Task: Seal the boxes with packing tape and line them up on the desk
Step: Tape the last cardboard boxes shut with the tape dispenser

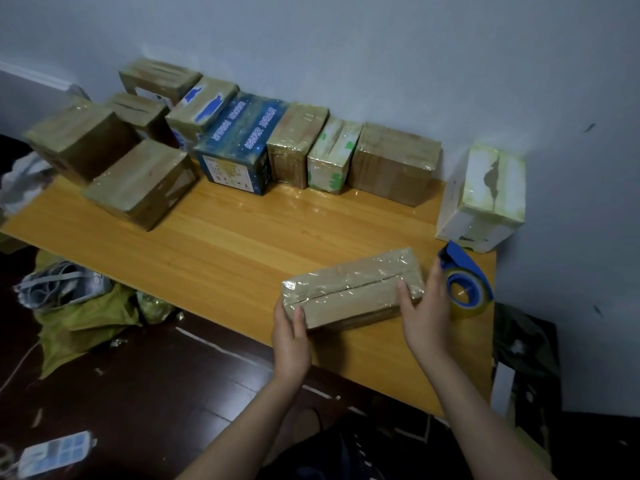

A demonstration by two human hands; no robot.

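Just left of the blue tape dispenser (465, 282), near the wooden desk's (225, 244) front edge, a tape-wrapped cardboard box (353, 292) is gripped at its ends by the left hand (291, 334) and right hand (424, 313), thumbs on top. Beyond the dispenser stands a white box (485, 199). Farther left, by the wall, a starry blue box (242, 143) bears Chinese print too blurred to read.

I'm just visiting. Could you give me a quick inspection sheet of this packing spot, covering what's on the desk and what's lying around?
Surface: wooden desk, bare in the middle.
Job's things: brown box wrapped in tape, near the front edge; taped boxes lined along the wall; blue tape dispenser at its right.
Clutter: yellow bag on the floor, left.
Grippers: left hand and right hand each grip an end of the brown box.
Cables: power strip on the floor.
Surroundings: pale wall, dark floor.
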